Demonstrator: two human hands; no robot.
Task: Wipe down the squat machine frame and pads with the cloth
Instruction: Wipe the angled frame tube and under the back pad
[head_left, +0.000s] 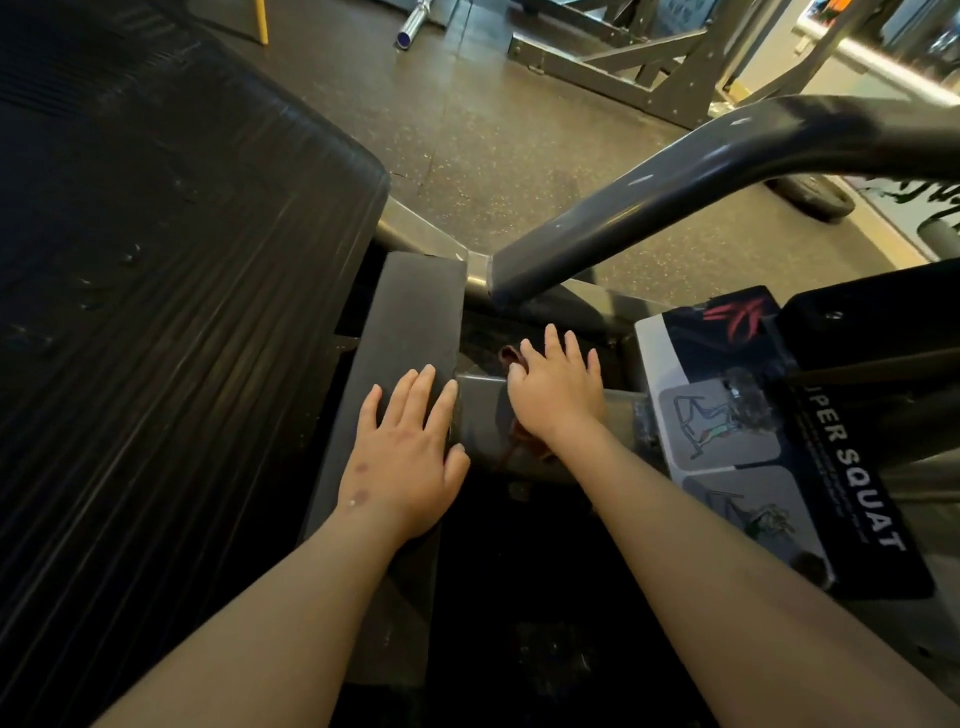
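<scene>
My right hand (558, 387) lies flat with straight fingers on a dark red cloth (511, 357), pressing it onto a grey crossbar (480, 415) of the squat machine frame. Only small bits of the cloth show past the fingers and under the wrist. My left hand (408, 449) rests flat on a dark rectangular pad (410, 312) just left of the crossbar. A thick grey curved tube (675, 202) of the frame rises to the upper right. The big ribbed black footplate (171, 291) fills the left.
A placard reading "SUPER SQUAT" (769, 447) with exercise diagrams stands at the right. A barbell end (413, 23) and another grey machine frame (623, 67) sit on the speckled rubber floor (493, 156) at the back. A weight plate (813, 195) lies at far right.
</scene>
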